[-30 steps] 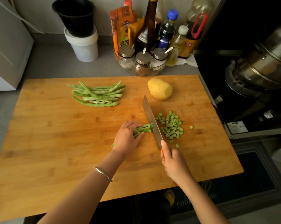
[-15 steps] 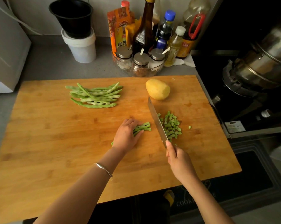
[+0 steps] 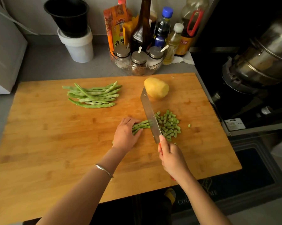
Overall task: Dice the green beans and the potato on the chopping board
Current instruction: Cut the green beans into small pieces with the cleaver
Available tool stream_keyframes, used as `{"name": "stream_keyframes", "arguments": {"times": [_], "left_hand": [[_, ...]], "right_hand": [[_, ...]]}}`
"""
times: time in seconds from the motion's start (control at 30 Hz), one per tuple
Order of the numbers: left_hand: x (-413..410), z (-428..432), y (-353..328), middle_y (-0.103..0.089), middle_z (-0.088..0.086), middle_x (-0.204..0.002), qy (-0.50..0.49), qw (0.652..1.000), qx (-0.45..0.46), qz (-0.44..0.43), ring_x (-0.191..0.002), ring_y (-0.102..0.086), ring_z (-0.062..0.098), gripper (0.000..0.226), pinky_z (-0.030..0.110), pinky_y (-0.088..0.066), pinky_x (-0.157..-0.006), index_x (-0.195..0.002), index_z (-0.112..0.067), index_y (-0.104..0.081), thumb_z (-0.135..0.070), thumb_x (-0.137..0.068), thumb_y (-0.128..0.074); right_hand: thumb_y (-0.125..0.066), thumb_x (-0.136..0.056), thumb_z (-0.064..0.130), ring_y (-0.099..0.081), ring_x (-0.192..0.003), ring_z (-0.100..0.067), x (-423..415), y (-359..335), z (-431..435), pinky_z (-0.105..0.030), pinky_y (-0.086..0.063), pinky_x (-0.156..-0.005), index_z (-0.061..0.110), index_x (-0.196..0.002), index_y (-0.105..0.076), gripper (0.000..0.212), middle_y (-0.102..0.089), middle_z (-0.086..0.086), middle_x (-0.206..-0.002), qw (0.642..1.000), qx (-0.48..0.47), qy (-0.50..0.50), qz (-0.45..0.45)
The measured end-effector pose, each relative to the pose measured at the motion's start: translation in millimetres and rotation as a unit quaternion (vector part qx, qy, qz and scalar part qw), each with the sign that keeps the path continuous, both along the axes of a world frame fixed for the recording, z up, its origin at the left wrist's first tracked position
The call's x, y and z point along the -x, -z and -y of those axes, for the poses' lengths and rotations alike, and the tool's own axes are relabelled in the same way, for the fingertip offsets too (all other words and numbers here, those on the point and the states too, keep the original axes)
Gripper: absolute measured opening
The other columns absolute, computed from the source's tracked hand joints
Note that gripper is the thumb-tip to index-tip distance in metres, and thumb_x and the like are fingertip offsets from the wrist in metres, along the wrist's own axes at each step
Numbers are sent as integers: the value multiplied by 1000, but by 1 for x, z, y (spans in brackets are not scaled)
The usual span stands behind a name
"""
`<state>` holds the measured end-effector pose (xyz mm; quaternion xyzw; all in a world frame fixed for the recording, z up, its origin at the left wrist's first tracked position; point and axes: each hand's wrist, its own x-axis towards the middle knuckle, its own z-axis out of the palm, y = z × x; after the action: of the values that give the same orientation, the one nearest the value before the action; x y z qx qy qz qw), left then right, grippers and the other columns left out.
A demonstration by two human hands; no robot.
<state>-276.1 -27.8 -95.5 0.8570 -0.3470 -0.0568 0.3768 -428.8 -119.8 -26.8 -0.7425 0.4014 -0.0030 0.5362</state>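
Chopping board (image 3: 55,151) of pale wood lies on the grey bench (image 3: 44,65) and carries all of the food. Near its far edge, left of centre, a heap of whole green beans (image 3: 93,95) lies lengthwise. The peeled yellow potato (image 3: 156,87) sits uncut, also near the far edge but towards the right corner.

Towards the right side of the board, about midway between the far and near edges, the left hand (image 3: 126,133) lies over a bundle of beans (image 3: 141,125). Its fingers are close together and bent over the pods, with the thumb against the near side, so the bundle is pinched and held down on the wood. The cut ends stick out to the right, up against the cleaver (image 3: 149,114).

The right hand (image 3: 172,158) grips the cleaver's red handle, fingers wrapped round it and the forefinger stretched forward to the back of the blade. The blade stands on edge across the bundle's tips, its far corner just in front of the potato. Right of the blade lies a pile of diced bean pieces (image 3: 169,125), and one stray piece (image 3: 189,125) lies apart, nearer the right edge.

A silver bangle (image 3: 103,170) circles the left wrist. Behind the board stand a glass bowl of seasoning jars (image 3: 138,62), several bottles (image 3: 163,28), and a white tub (image 3: 77,46) with a black pot (image 3: 67,15) set in it. A steel pot (image 3: 263,57) sits on the hob to the right.
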Motion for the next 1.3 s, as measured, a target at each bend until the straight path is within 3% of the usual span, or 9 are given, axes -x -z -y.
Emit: {"name": "stream_keyframes", "arguments": {"times": [0.17,0.47,0.7,0.87,1.07,1.2,1.3], "left_hand": [[1,-1,0,-62,1,-101,0,1000,11,-9,-97,-54,20,24,31,-44,-86,-104,-14,-67,-20,-81,-72],[0,-2,-5,-62,0,-104,1,999,2,-40,-103,-52,17,24,13,-32,-86,-105,-13,-68,-20,-82,-72],[0,-2,-7,-62,3,-101,6,1000,-1,-15,-95,-56,23,27,34,-48,-82,-105,-14,-67,-23,-80,-73],[-1,-7,-11,-62,-2,-109,14,998,-63,14,-102,-53,21,48,37,-46,-86,-115,-20,-61,-49,-78,-69],[1,-15,-5,-63,3,-102,6,1000,-15,-7,-96,-55,25,29,28,-37,-88,-107,-14,-65,-24,-81,-73],[0,-14,-2,-63,2,-101,3,1000,-5,-23,-96,-56,23,26,14,-27,-87,-104,-14,-66,-22,-81,-74],[1,-14,-1,-63,2,-101,3,1000,5,-28,-97,-54,21,25,18,-32,-86,-103,-15,-66,-22,-81,-74]], "right_hand": [[-31,-98,56,-32,-34,-6,2,3,-2,-22,-26,-43,13,-64,-44,56,-34,8,-37,1000,2,1,-22],[-26,-97,62,-31,-38,-14,-21,3,-6,-28,-24,-46,15,-59,-39,62,-33,7,-43,998,1,11,-59],[-30,-100,55,-44,-50,-14,4,-1,-1,-27,-33,-50,21,-63,-45,52,-45,3,-56,993,86,-21,-76],[-31,-97,58,-36,-39,-10,12,-4,1,-27,-29,-48,16,-62,-44,56,-37,6,-44,998,45,17,-26],[-32,-97,61,-32,-35,-8,8,-7,-4,-24,-26,-44,15,-68,-44,56,-33,8,-43,1000,-6,1,-9],[-33,-94,64,-32,-35,-8,7,-1,-8,-25,-26,-44,16,-67,-45,57,-35,9,-41,1000,-8,1,-28],[-31,-95,64,-31,-35,-7,4,2,-12,-27,-26,-46,16,-65,-44,58,-34,10,-39,999,-12,5,-42]]}}
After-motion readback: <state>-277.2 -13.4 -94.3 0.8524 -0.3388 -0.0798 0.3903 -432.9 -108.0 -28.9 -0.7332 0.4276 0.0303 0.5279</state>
